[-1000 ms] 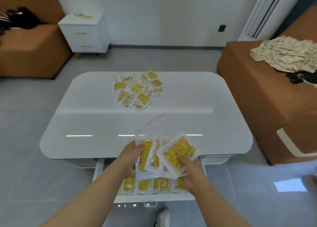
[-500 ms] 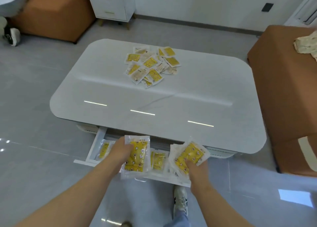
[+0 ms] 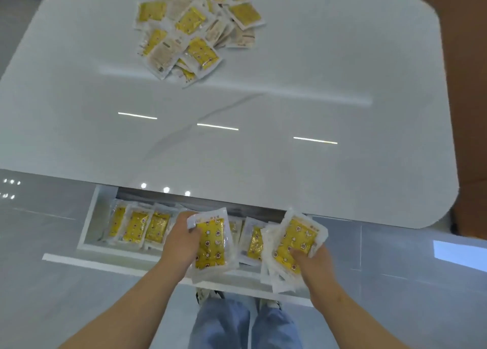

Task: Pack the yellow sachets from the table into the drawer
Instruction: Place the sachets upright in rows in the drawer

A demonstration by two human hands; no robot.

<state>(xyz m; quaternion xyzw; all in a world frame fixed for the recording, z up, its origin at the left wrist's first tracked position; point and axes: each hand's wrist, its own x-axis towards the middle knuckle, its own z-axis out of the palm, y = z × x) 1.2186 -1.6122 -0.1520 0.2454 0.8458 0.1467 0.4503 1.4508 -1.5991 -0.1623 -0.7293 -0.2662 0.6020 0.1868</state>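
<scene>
Gripping with both: left hand [image 3: 180,239] is curling round the left stack [image 3: 210,245], thumb lying across its top corner. Right hand [image 3: 315,261] is pinching the right stack [image 3: 292,243] from below, thumb pressing on the yellow face; this stack is fanning out. Both stacks are hanging over the open drawer [image 3: 87,227], one above its middle and one above its right end, likely so that each is going down into its own free gap. Row [image 3: 137,227] is filling the drawer's left part, sachets overlapping like files, probably to save room. Pile [image 3: 195,29] is lying on the far part of the table [image 3: 237,151], well apart from the drawer, some sachets showing the pale side. Judging the task partway: the held stacks are not yet lying in the drawer, and the pile is waiting.
</scene>
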